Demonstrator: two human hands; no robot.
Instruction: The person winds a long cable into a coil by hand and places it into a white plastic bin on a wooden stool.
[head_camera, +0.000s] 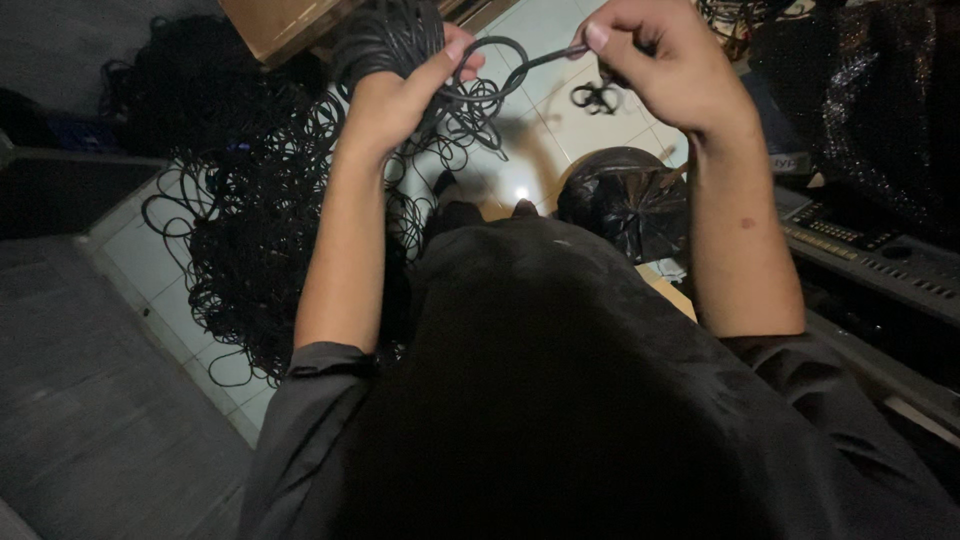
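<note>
Floor: pale tiled floor (545, 130), upper centre of the frame, lit by one bright spot.
Loose pile: a wide tangle of black rubber rings (265, 215) spread over the tiles, centre left.
Bag: a knotted black plastic bag (625, 200) on the floor, centre right, well apart from the pile.
Equipment: a dark panel with rows of keys (880, 255) at the right edge; type cannot be told.
Box: a brown cardboard box (275, 22) at the upper edge, left of centre.
Gathered bundle: a thick bunch of rings (390, 40) above and behind the left hand, top centre.
Left hand: the left hand (400, 95) is clenched around the bundle, thumb pressing one loop.
Right hand: the right hand (650, 60) pinches the far end of a stretched ring (500, 70), top right of centre.
Technique: judged from the grip, keep the ring taut between both hands; pinch firmly at the fingertips so it does not snap back; hold the bundle tight so the gathered rings do not slide off.
</note>
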